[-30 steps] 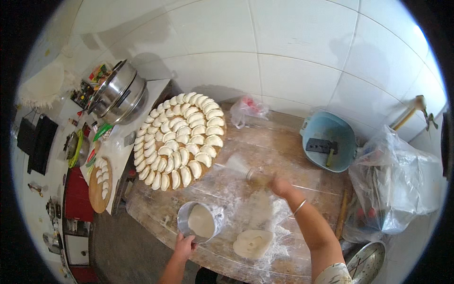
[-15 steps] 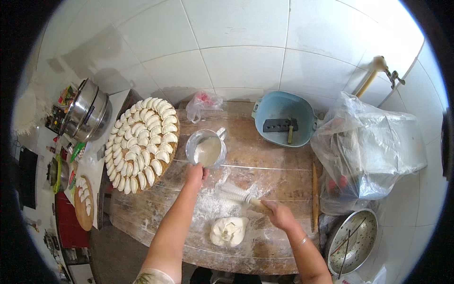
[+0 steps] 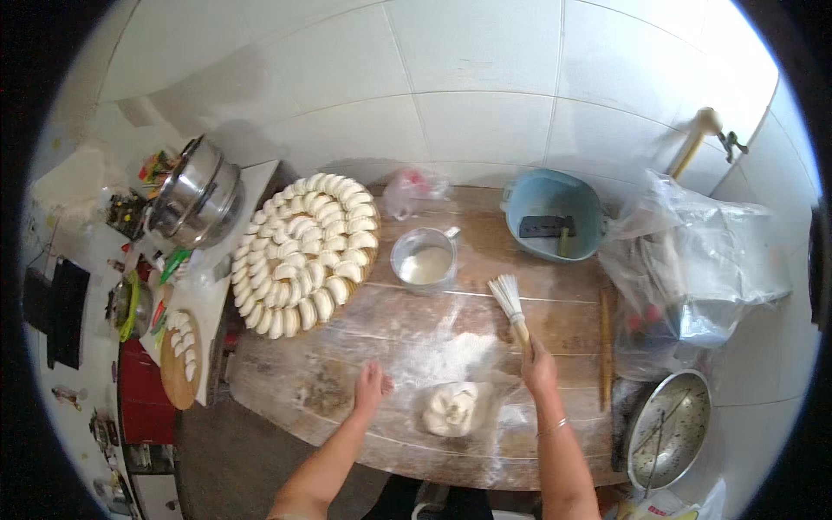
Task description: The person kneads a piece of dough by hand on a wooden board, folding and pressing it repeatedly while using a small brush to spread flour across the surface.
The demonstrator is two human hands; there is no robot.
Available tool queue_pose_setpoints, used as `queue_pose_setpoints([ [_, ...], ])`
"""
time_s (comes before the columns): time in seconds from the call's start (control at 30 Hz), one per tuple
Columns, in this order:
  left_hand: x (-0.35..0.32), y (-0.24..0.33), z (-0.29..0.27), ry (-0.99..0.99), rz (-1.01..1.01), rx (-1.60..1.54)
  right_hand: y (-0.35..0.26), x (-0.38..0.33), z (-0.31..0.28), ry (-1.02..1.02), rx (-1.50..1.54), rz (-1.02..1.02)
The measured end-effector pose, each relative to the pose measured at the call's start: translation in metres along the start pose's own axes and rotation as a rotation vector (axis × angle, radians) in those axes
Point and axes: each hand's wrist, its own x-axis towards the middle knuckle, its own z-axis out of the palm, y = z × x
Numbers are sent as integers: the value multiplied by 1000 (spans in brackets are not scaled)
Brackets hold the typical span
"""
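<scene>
White tile behind, floured wooden board (image 3: 555, 321) below. Right hand (image 3: 539, 368) closed around the handle of a small whisk brush (image 3: 510, 302), bristles fanned out beyond the knuckles and pointing away. Left hand (image 3: 371, 386) empty, fingers loosely spread, resting on the board. Lump of dough (image 3: 451, 407) between the two hands, nearer the right. Past the left fingertips, a metal cup of flour (image 3: 425, 260); further out to its left, a round tray of dumplings (image 3: 303, 251).

Step, by my reading: dusting or sweeping flour before kneading; next calls for a light stroke toward the dough. Half a second ago the left hand was at the cup; now it is back on the board.
</scene>
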Motion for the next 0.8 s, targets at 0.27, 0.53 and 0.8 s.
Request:
queue_pose_setpoints([
  [0.27, -115, -84, -149, 198, 42, 17, -94, -89, 42, -164, -176, -128],
  [0.53, -153, -82, -209, 188, 82, 121, -128, -210, 279, -535, -85, -238],
  [0.8, -173, -125, -289, 132, -92, 20, -83, -255, 232, -89, 100, 234],
])
